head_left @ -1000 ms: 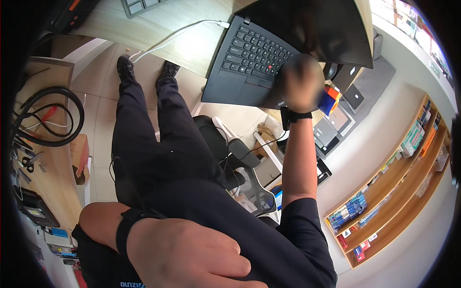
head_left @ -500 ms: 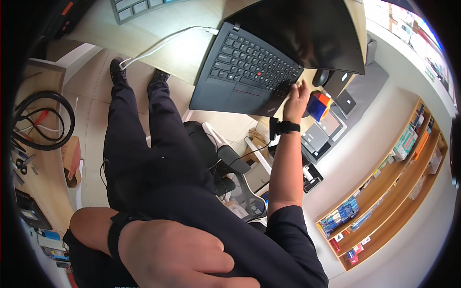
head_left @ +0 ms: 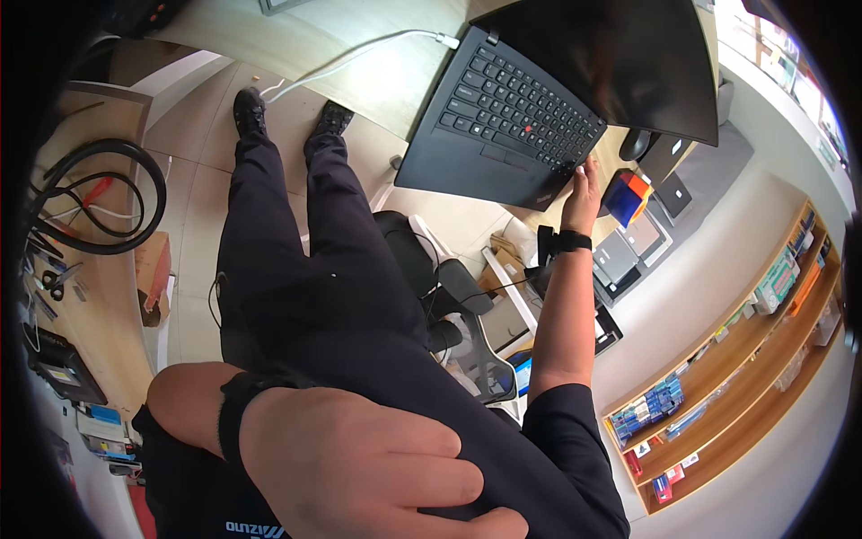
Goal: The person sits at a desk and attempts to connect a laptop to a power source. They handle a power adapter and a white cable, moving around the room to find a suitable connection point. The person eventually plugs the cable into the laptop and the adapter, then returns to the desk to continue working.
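A black laptop [head_left: 489, 135] lies open on the pale table, tilted across the upper middle, with its front corner reaching past the table edge. My right hand [head_left: 582, 198] is at its right edge near that front corner. The fingers lie close together along the edge, and the thumb is hidden. A black strap [head_left: 567, 241] with a small device circles that wrist. Large and close, my left hand [head_left: 359, 458] is in front of my dark clothing at the bottom. Its fingers are curled, with their tips and palm out of sight. A white cable [head_left: 359, 56] plugs into the laptop's left side.
Beside my right hand stands an orange and blue object [head_left: 626, 198], with a dark mouse [head_left: 636, 144] beyond it. Several closed laptops [head_left: 620, 256] lie further right. A wooden shelf [head_left: 718, 386] stands at the right. A coiled black cable [head_left: 153, 193] rests on the left table.
The view has shifted, moving the scene right. My right hand has slid from over the laptop's palm rest to its right edge, fingers now closer together. My left hand stays low and close.
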Motion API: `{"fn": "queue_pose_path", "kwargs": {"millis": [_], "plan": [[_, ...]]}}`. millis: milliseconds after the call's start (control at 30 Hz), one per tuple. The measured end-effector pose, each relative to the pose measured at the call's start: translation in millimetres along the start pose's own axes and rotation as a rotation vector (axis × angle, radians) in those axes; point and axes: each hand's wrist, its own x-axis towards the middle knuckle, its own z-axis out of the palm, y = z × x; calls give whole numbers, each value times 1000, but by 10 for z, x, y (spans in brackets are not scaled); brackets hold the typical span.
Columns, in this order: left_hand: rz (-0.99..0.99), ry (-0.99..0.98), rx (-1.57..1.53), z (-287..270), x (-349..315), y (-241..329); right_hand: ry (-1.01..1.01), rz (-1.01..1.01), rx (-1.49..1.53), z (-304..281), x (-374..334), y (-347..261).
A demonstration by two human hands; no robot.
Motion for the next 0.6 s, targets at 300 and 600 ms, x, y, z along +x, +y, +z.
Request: {"fn": "queue_pose_path", "kwargs": {"millis": [300, 600], "plan": [[-165, -76, -239, -10, -122, 109, -12, 73, 87, -37, 46, 92], [-85, -36, -138, -94, -10, 50, -38, 104, 61, 5, -7, -286]]}}
